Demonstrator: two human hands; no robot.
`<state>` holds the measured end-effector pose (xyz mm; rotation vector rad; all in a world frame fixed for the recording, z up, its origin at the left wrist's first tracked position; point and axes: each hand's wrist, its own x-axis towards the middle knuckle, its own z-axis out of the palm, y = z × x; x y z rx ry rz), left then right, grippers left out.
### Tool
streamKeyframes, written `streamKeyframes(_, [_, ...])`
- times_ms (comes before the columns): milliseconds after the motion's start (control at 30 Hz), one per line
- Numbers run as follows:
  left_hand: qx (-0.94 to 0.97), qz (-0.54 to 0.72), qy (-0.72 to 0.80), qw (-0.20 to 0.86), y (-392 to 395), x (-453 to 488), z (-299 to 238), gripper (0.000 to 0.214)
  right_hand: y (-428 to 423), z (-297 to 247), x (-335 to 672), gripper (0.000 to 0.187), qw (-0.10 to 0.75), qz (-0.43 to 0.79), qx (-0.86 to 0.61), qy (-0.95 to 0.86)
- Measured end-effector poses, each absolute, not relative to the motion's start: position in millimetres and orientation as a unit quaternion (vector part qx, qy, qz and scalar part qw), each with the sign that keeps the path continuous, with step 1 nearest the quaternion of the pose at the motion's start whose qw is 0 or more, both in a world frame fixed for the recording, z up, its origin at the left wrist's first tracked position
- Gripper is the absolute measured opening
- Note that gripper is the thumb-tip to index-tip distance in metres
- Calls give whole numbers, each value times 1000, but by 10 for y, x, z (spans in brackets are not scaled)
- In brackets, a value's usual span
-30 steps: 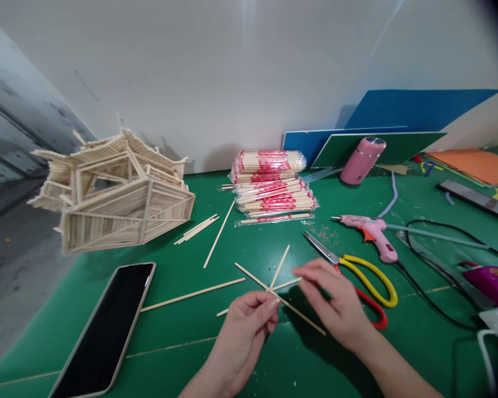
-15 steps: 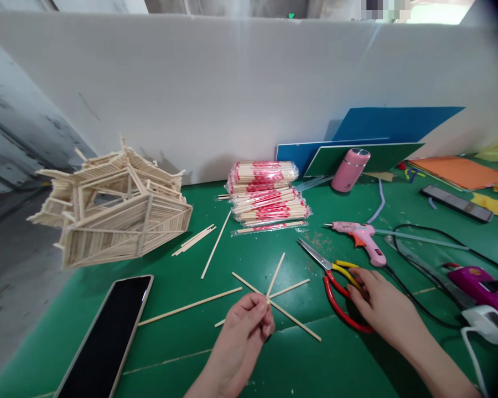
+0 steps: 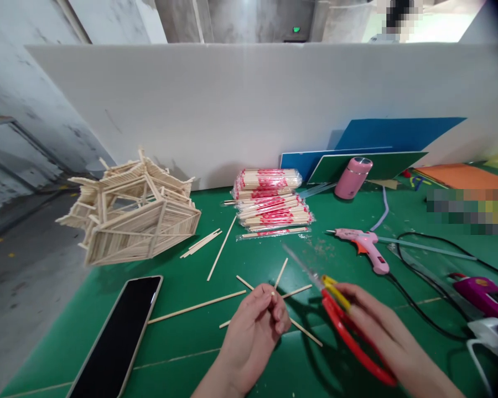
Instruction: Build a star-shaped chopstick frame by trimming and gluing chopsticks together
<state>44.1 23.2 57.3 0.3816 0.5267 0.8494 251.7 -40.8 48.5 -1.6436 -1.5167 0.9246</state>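
- Scissors (image 3: 331,309) now up off the table (image 3: 182,359) in the right hand (image 3: 377,331); half a sec ago they lay flat w/ that hand just on the handles.
- Right grip closed round the red/yellow handles. Blades point up-left and are blurred, so can't tell if they're apart.
- Left hand (image 3: 251,331) low centre, grip pinching a stick (image 3: 273,293) btwn thumb and fingertips. Only its tip shows, rest hidden by fingers.
- Bare green table btwn the two hands and left of the left wrist; near edge out of frame.
- Loose sticks (image 3: 199,305) lie crossed under and just beyond the left hand.
- Phone (image 3: 116,337) near left, cut off at bottom; stick model (image 3: 136,215) at the left table edge, partly past it.
- Chopstick packs (image 3: 271,204) and pink glue gun (image 3: 363,246) beyond the scissors; far right partly pixelated.
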Motion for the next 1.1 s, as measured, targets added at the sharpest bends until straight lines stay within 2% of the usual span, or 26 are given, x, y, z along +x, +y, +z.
streamKeyframes(133, [166,402,244,867,228,427,530,16,-484,453,2192,46,349,436,-582,-591])
streamKeyframes(400, [136,408,230,873,240,356,483,19,-465,411,2087,54,266,350,-622,-648])
streamKeyframes(567, [129,416,236,869,238,336,468,15,-485,387,2097,52,177,299,-650,-675])
streamKeyframes(767, [147,422,237,863,219,329,435,15,-522,310,2074,53,171,256,-647,-697])
streamKeyframes(1100, [148,426,237,860,184,338,432,15,-499,398,2002,48,139,305,-662,-670])
